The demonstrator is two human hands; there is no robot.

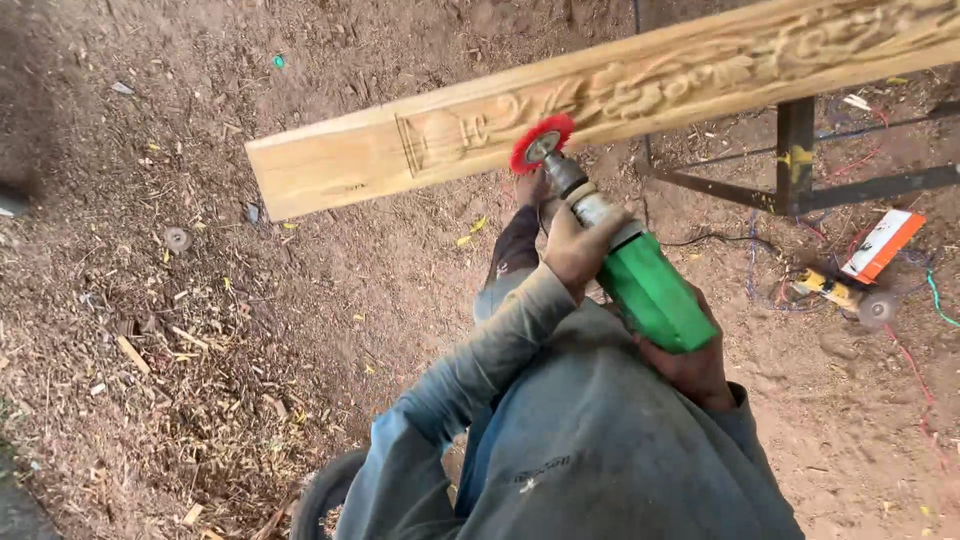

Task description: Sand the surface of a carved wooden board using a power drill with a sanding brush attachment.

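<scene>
The right hand is mostly hidden under the green grinder it grasps; the left hand clenches the grinder's neck. The plank's far end is cut off at the frame's edge. An orange-and-white box, label unreadable, lies beside the metal stand. The grinder points up-left, its red brush wheel seemingly touching the carved plank's lower edge.

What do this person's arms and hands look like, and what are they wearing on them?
Both arms are covered by long sleeves of a dusty, faded grey-blue garment, creased and reaching the wrists. The left hand and right hand are bare, with no gloves, and no rings or watch show.
</scene>
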